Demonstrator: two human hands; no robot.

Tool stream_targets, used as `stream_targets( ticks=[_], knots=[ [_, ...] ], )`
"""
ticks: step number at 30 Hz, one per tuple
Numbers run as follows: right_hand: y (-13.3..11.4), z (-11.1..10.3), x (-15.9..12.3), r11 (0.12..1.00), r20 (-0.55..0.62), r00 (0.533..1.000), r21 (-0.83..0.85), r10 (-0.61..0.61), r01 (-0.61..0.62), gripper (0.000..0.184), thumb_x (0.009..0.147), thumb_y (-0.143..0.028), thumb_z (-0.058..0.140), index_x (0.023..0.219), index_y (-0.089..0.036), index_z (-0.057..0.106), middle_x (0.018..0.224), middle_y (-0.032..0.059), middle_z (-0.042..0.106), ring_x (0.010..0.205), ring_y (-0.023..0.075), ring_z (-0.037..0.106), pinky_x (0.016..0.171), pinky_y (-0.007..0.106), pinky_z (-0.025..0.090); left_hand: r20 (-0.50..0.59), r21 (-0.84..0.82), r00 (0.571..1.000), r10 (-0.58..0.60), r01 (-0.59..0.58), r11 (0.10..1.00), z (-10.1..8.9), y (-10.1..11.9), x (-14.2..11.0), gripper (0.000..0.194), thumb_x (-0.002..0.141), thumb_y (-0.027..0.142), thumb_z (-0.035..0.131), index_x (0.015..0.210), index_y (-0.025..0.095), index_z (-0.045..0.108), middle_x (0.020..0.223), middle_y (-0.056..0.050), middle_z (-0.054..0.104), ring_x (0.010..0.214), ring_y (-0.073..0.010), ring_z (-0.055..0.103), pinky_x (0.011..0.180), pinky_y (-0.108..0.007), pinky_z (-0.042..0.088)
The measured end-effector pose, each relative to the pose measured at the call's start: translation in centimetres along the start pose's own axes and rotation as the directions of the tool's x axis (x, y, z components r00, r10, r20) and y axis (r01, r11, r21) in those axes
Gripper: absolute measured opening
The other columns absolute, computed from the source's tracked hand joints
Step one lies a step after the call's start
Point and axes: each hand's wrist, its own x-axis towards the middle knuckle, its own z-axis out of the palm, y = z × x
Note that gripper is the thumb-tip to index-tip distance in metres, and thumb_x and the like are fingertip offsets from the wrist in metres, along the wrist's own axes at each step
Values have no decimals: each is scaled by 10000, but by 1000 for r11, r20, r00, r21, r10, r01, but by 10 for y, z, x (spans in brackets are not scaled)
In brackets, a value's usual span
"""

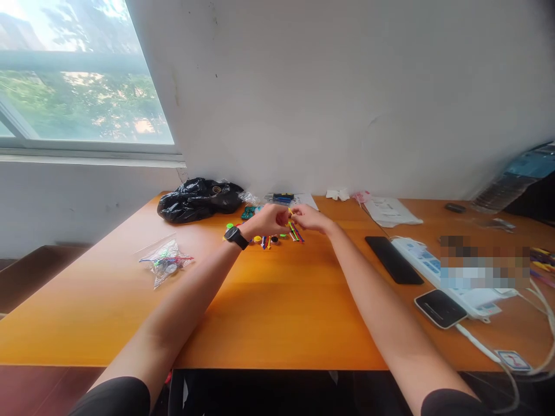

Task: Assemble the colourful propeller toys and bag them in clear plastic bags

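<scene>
Both my hands meet above the far middle of the table. My left hand (269,219), with a black watch (236,237) on its wrist, is closed, its fingertips curled towards the right hand; what it grips is hidden. My right hand (310,218) pinches a small yellow piece (290,212), too small to make out further. Just below the hands lie several thin coloured sticks (296,232). Beside them are small round pieces, among them a yellow one (257,239), a black one (274,240) and a green one (229,226).
On the left lies a clear plastic bag (167,261) of small coloured parts. A black plastic bag (199,199) sits behind it. To the right are a black phone-like slab (392,260), a white power strip (418,257), another phone (441,308) and cables. A large bottle (507,182) lies far right.
</scene>
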Motion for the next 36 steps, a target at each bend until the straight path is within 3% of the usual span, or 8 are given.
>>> stream_targets(
  ticks=[2,5,10,15,24,30,33,36],
  knots=[
    [4,3,2,986,11,998,-157,64,-62,106,916,-239,632,838,-171,610,634,-31,504,576,110,448,530,224,320,147,44,989,-23,17,999,-1,7,-4,178,699,180,774,869,145,738,796,-32,731,663,-140,656,565,-201,489],
    [10,6,6,968,14,994,-227,111,-105,54,884,-190,658,856,-146,670,642,-6,599,585,126,530,543,227,353,308,103,947,-93,64,993,1,15,-8,256,718,179,773,967,150,821,855,-62,757,680,-157,689,537,-196,500],
    [14,8,9,937,-70,988,-316,134,-150,306,940,-264,677,1215,-133,696,1020,112,774,836,197,695,670,234,456,384,169,897,-220,166,972,2,9,-11,276,725,202,798,993,147,839,870,-76,766,546,-135,652,448,-204,487],
    [17,14,11,920,-88,993,-377,82,-109,326,935,-287,732,1223,-135,721,1203,155,757,1067,251,696,802,247,488,354,122,926,-134,96,988,-1,-1,-12,167,739,175,816,901,134,827,917,-83,783,555,-116,667,474,-188,484],
    [26,31,11,927,-39,999,-375,11,-25,291,975,-319,691,1256,-246,710,1356,124,623,787,144,663,655,225,475,333,139,937,-103,59,988,0,-2,-14,156,762,151,811,916,142,836,942,-87,781,597,-123,693,542,-203,512],
    [30,34,16,919,-44,999,-394,-6,-12,202,917,-209,729,1118,-209,705,1255,108,634,872,154,642,674,204,455,352,124,934,-55,12,992,-1,-5,-13,195,809,205,780,988,176,851,917,-64,759,600,-120,675,533,-212,495],
    [31,34,18,915,-58,998,-404,0,-23,281,840,-151,774,1102,-194,683,1234,111,659,911,174,643,709,211,456,322,171,947,-7,-51,984,0,-10,-13,157,799,233,800,939,172,836,889,-61,734,681,-156,691,621,-247,532],
    [31,33,19,916,-66,998,-401,4,-30,323,813,-141,789,1107,-190,664,1247,116,677,925,186,650,713,219,455,243,246,968,64,-125,961,2,-17,-12,237,751,271,861,964,178,813,976,-80,729,908,-237,711,807,-315,565]
  ],
)
